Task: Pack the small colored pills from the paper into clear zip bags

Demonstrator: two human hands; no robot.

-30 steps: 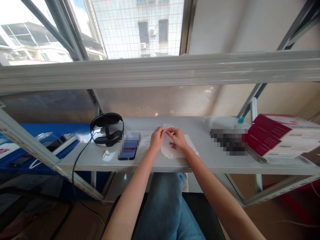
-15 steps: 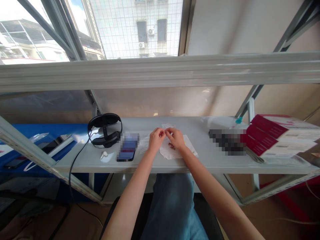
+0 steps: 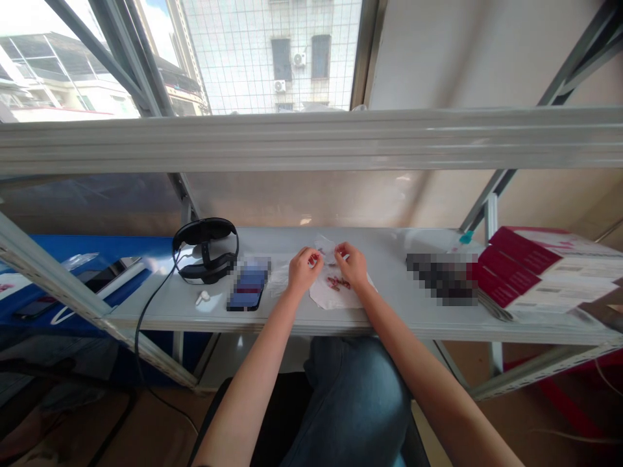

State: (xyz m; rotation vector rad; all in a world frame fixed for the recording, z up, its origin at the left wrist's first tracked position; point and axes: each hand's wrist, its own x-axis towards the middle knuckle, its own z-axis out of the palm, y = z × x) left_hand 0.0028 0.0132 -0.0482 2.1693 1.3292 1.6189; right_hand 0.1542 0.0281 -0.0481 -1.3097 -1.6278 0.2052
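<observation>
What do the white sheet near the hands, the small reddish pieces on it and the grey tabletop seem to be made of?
White sheet: perhaps paper, matt, going by its dull, thin look.
Small reddish pieces: possibly metal, from the coppery tint, but too small to settle material or finish.
Grey tabletop: likely coated board or metal, satin; smooth with soft reflections.

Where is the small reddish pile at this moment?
In the head view, the small reddish pile lies on the white sheet, slightly right of centre, below and left of the right hand.
</observation>
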